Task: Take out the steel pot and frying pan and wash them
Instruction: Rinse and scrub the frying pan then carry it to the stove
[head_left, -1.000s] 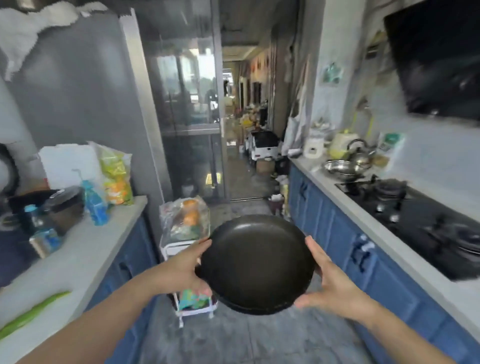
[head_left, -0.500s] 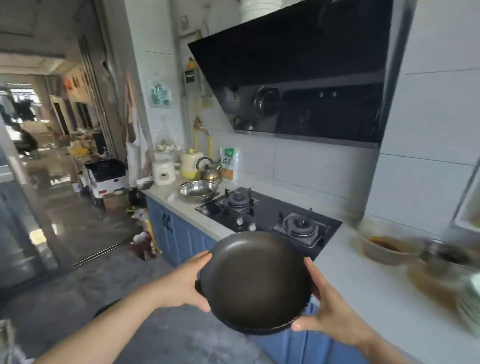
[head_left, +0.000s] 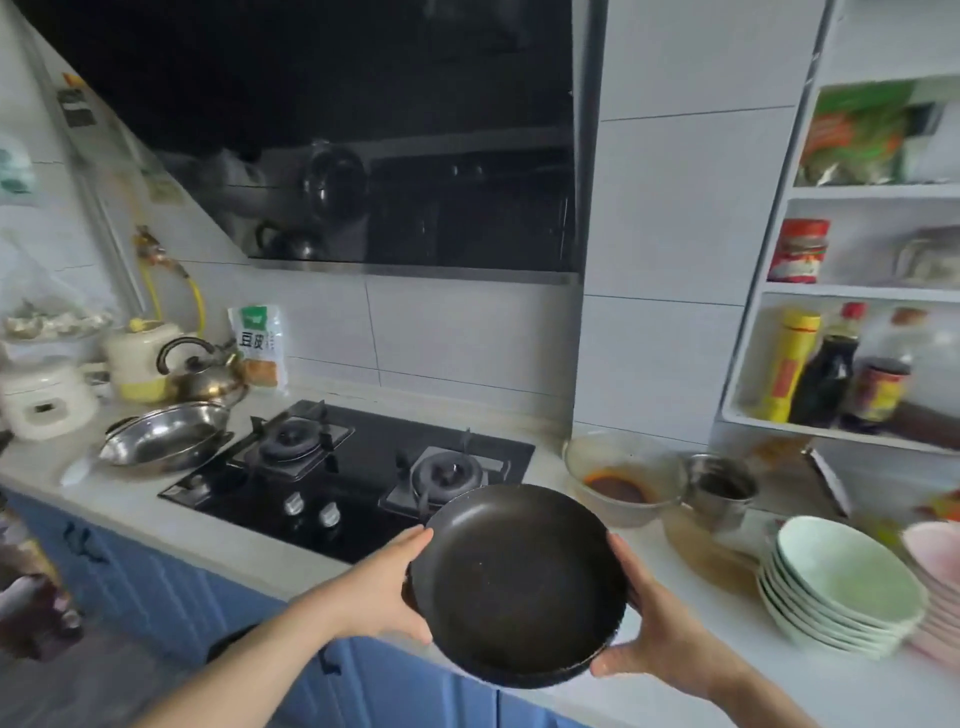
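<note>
"豆皮" in green on the white packet (head_left: 258, 347) against the wall tiles

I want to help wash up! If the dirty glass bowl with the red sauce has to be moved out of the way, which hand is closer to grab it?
Right, probably. The right hand grips the frying pan on the side nearer the glass bowl; the left hand grips the far side, by the stove.

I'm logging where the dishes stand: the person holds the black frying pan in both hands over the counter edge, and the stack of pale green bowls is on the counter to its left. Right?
Not quite. In the head view the left hand and right hand do hold the frying pan, but the stack of pale green bowls stands to its right.
</note>
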